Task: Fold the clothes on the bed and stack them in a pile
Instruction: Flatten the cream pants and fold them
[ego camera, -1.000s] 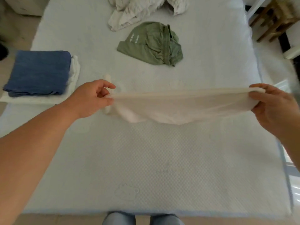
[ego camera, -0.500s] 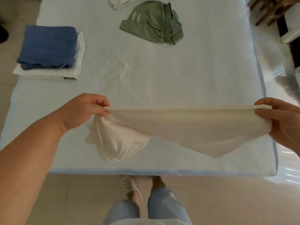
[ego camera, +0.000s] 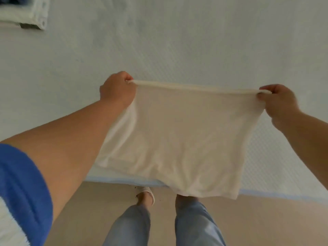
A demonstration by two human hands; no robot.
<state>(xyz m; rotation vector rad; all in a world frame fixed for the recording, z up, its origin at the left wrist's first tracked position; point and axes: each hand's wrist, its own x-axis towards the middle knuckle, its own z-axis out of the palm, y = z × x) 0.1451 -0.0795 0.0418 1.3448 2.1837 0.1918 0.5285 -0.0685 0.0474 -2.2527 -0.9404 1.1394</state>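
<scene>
Cream garment [ego camera: 179, 139] hangs stretched between my hands above the bed [ego camera: 177, 41] edge. My left hand [ego camera: 116, 89] at 10 o'clock pinches one top corner, fingers curled tight; my right hand [ego camera: 278, 101] at 2 o'clock pinches the other. Top hem taut, cloth flat, lower edge slightly wrinkled. Folded pile [ego camera: 23, 13] sits at 11 o'clock.

Cream garment [ego camera: 179, 139] held up by its top edge, stretched taut between left hand [ego camera: 116, 89] and right hand [ego camera: 278, 102], each pinching a corner. Cloth hangs past the near edge of the bed [ego camera: 177, 41]. Folded pile's corner [ego camera: 26, 13] top left. Jeans-clad legs [ego camera: 159, 222] below.
</scene>
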